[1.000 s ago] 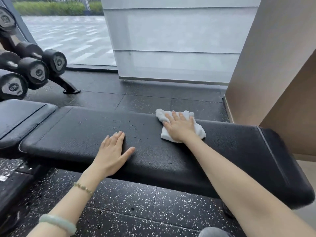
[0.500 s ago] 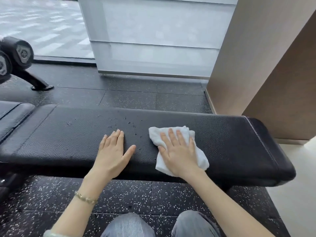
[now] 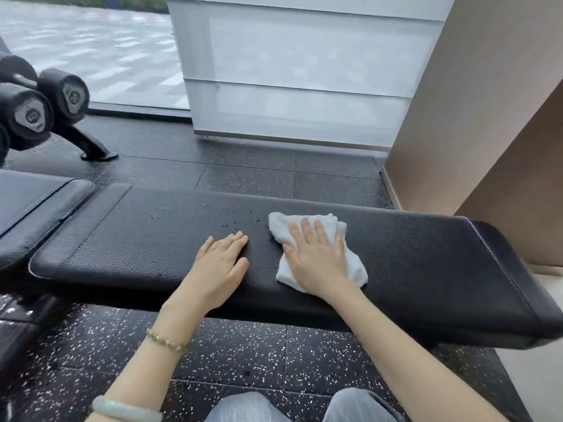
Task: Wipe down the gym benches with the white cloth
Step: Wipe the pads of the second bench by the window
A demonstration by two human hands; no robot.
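Note:
A black padded gym bench (image 3: 426,254) runs across the view in front of me. The white cloth (image 3: 353,266) lies crumpled on its top, right of centre. My right hand (image 3: 316,257) presses flat on the cloth with straight, spread fingers. To the left of the cloth my left hand (image 3: 219,263) rests flat on the bare pad, fingers together and straight. Small droplets or specks (image 3: 231,219) dot the pad just beyond my left fingertips.
A second black bench pad (image 3: 36,202) adjoins at the left. Dumbbells on a rack (image 3: 51,108) stand at far left, with the rack foot (image 3: 97,153) on the speckled rubber floor. A tan wall (image 3: 487,117) rises at right, a window behind. My knees (image 3: 304,406) show at the bottom.
One second ago my right hand held the cloth at the bench's far edge; it has drawn it toward me to mid-pad. My left hand stayed put. The view shifted slightly.

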